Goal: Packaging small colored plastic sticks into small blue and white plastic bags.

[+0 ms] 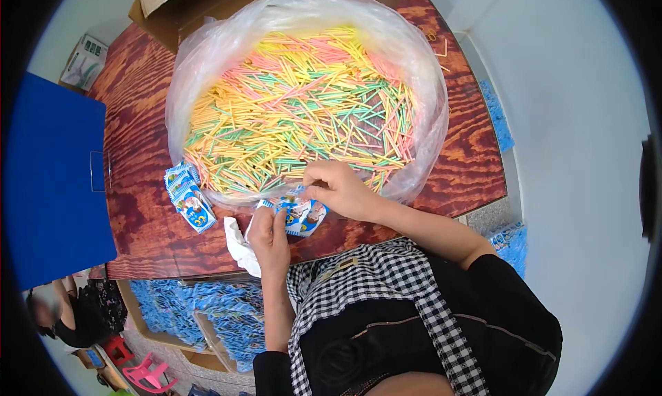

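Close to the table's front edge, my left hand [269, 239] pinches a small blue-and-white packet [288, 204] between thumb and fingers. My right hand [339, 191] is closed at the upper edge of the same packet, fingers bent against the thumb. Beneath my hands lies another blue-and-white packet [312, 220] with a printed picture. Just beyond them a large clear plastic bag [429, 120] stands wide open, filled with thin pink, yellow and green sticks [289, 113]. A crumpled white tissue [239, 250] rests beside my left hand. Farther left, several similar packets [193, 206] overlap in a pile.
A cardboard box [158, 23] stands behind the bag. To the left is a blue panel [58, 182]. Boxes of blue packets [227, 313] sit below the table edge, near a pink chair [149, 374]. Another person [72, 313] is at the lower left.
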Demonstrator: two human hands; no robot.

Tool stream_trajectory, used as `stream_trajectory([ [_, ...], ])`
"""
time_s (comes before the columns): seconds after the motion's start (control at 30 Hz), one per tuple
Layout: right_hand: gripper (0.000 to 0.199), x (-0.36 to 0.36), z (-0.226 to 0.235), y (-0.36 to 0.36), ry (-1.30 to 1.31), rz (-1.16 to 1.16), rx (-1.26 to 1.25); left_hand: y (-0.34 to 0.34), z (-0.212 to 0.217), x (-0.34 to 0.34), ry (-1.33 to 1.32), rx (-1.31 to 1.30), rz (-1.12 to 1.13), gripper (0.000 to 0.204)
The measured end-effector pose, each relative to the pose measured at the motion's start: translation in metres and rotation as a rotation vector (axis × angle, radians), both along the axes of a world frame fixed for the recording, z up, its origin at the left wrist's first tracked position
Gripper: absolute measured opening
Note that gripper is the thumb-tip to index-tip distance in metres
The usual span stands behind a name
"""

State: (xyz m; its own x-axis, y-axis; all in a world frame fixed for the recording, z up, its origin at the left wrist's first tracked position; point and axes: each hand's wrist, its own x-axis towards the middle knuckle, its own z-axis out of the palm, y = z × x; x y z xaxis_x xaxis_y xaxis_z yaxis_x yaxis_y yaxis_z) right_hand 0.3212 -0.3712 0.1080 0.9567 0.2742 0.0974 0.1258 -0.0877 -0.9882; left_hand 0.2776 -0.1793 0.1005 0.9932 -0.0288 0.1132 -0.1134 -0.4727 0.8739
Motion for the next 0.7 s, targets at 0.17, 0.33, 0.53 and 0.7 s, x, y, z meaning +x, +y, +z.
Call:
stream_trajectory([
  [0.17, 0.011, -0.009, -0.009, 0.002, -0.312, -0.121, -0.171, -0.003, -0.002, -0.002, 0.038, -0.046, 0.053, 0.009],
  [0.33, 0.013, -0.009, -0.02, 0.025, 0.266, 0.196, 0.146, 0.025, -0.005, -0.012, -0.011, 0.101, 0.219, 0.006],
  [0.53, 0.02, -0.008, -0.033, 0.058, 0.199, 0.129, 0.012, 0.055, -0.01, -0.016, -0.038, 0.103, 0.334, 0.006],
  [0.7, 0.032, -0.014, -0.038, 0.074, -0.055, -0.014, -0.3, 0.073, -0.003, -0.029, -0.07, -0.264, 0.621, 0.012],
])
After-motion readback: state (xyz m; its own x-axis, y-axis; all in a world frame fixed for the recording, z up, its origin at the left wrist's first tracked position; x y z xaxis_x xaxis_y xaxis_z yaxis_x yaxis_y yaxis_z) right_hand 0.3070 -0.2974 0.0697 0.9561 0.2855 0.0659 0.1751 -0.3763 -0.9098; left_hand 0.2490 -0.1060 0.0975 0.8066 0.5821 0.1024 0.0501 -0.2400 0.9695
